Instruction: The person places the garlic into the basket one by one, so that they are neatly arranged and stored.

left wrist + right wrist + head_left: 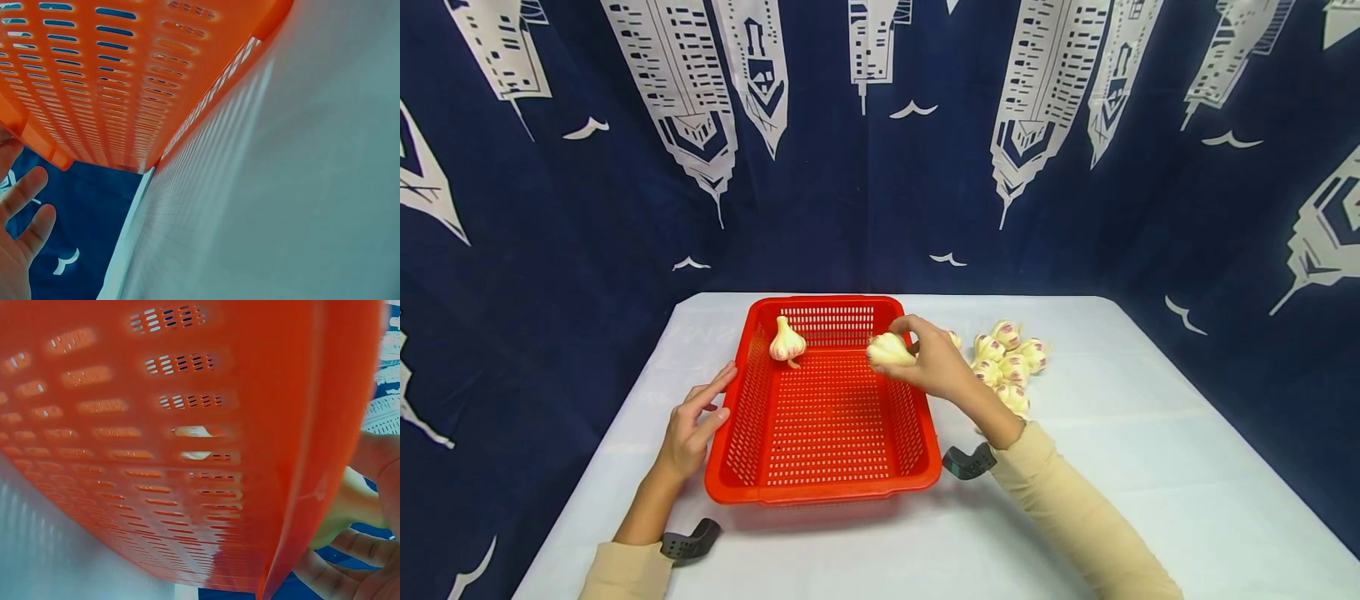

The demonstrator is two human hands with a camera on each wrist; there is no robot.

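My right hand [934,358] pinches a garlic bulb [889,351] between thumb and fingers, over the right rim of a red perforated plastic basket [823,490]. In the right wrist view part of that bulb [350,506] shows behind the basket's rim, with fingers round it. Inside the basket, another garlic bulb [787,343] lies at the back left, its stem pointing up. My left hand [688,429] rests at the basket's left rim, fingers extended and touching the edge. The left wrist view shows its spread fingers beside the basket's outer wall [112,81].
Several garlic bulbs [1013,368] lie piled on the white table [1112,433] to the right of the basket; one is partly hidden behind my right hand. A dark blue curtain [865,200] with white building prints hangs behind the table. Each wrist carries a dark strap piece [691,542].
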